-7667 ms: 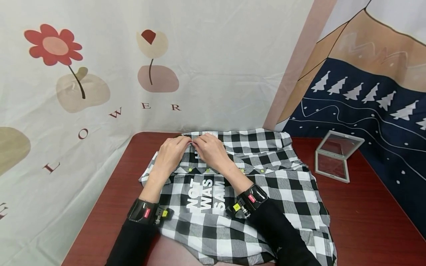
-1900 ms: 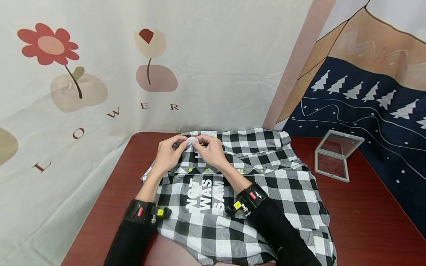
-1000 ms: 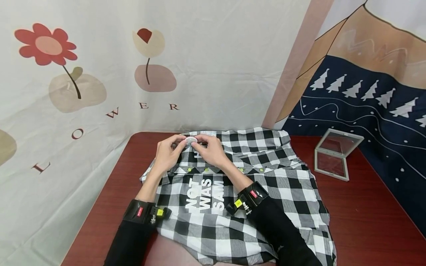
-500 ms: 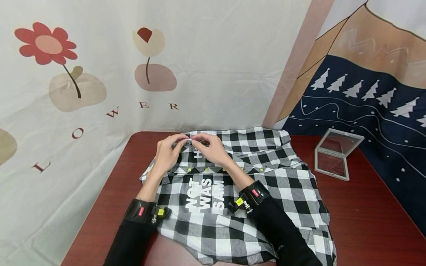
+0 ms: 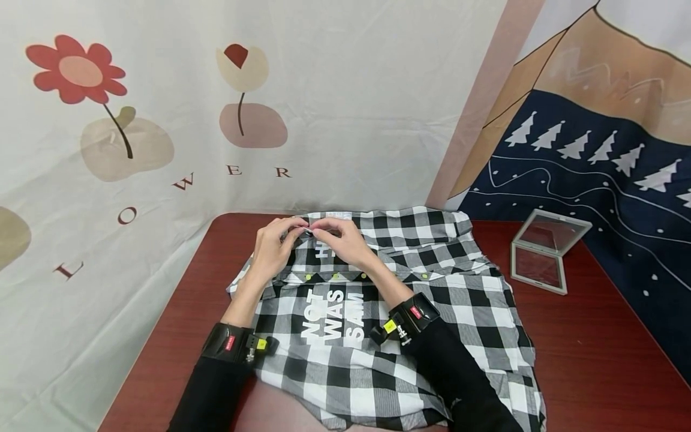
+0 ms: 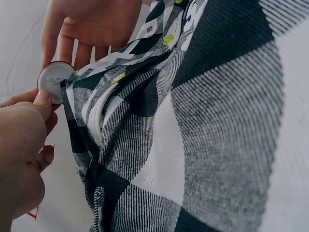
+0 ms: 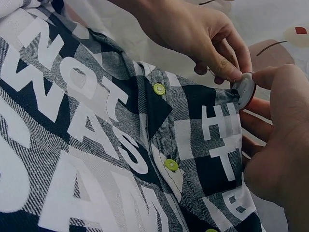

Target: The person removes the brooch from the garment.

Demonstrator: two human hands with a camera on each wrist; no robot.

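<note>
Both hands pinching small round badge (image 6: 54,82) at soft, limp shirt (image 5: 410,288) edge, upper centre; rigid, best gripped by rim.

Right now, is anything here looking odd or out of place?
Yes: a large white disc, much bigger than the green buttons, sits at the shirt edge, pinched by the left hand and right hand. The shirt lies rumpled on the table.

One plaid shirt (image 5: 432,312), one round white disc (image 6: 54,82), one clear hinged case (image 5: 545,255), two hands.
</note>
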